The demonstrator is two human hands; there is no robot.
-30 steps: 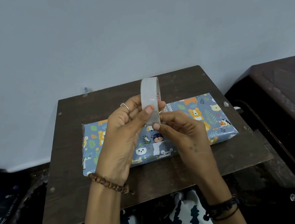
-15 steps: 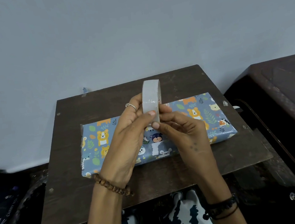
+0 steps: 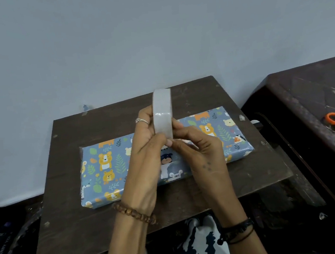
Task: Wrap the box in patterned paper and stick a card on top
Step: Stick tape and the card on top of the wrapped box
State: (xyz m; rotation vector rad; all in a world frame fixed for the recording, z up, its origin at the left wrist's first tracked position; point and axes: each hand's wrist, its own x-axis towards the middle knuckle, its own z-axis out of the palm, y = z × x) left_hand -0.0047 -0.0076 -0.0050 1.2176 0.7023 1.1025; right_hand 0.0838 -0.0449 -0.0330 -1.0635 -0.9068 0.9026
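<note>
Box: wrapped box point(image 3: 125, 167) lies flat on tabletop point(image 3: 74, 232).
Hands: left hand point(image 3: 144, 155) grips tape roll point(image 3: 162, 113); right hand point(image 3: 201, 150) pinches its edge.
Handling: tape looks light, sticky; pick at the loose end.

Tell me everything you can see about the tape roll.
The tape roll is a ring of wide, clear, glossy tape that looks whitish. It is held upright, edge-on to the camera, in the air above the wrapped box. The left hand grips it from the left, thumb on its lower front; the right hand pinches at its lower edge, apparently seeking the tape's end. No strip is pulled out yet.
</note>
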